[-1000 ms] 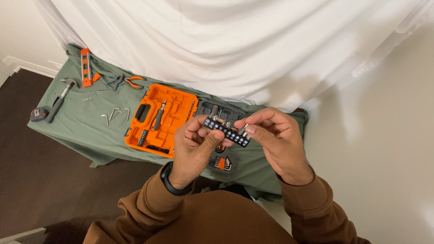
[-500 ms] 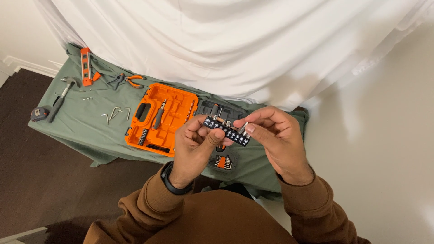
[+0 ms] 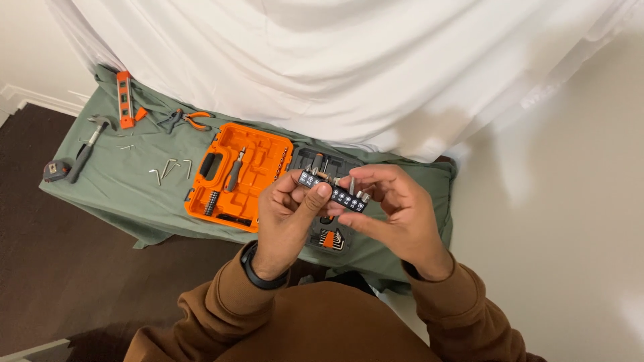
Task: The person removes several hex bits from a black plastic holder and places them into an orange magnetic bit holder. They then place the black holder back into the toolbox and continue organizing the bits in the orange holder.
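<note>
At the far left edge of the green cloth (image 3: 127,181) that covers the table lie a tape measure (image 3: 54,169) and a hammer (image 3: 87,147), with an orange level (image 3: 124,99) above them near the white sheet (image 3: 335,60). Pliers (image 3: 191,119) lie further right, and a few bent hex keys (image 3: 169,169) sit on bare cloth between the hammer and the open orange tool case (image 3: 238,177). The case holds a screwdriver (image 3: 235,171) in its moulded tray; its dark half lies just to the right, mostly hidden behind the hands.

The left hand (image 3: 285,221) is raised above the case, grasping the left end of a black bit holder strip (image 3: 334,192), thumb pressed on its top face. The strip runs slanted down to the right, spanning the gap between both hands. The right hand (image 3: 396,218) supports the strip's right end from below with its lower fingers, while its thumb and forefinger pinch a small metal bit (image 3: 353,184) standing upright at the strip. Whether the bit is seated in the strip I cannot tell.

A small hex key set (image 3: 330,238) lies on the cloth beneath the hands. Dark floor (image 3: 60,268) lies open at lower left beyond the cloth's front edge; a pale wall (image 3: 557,234) fills the right.
</note>
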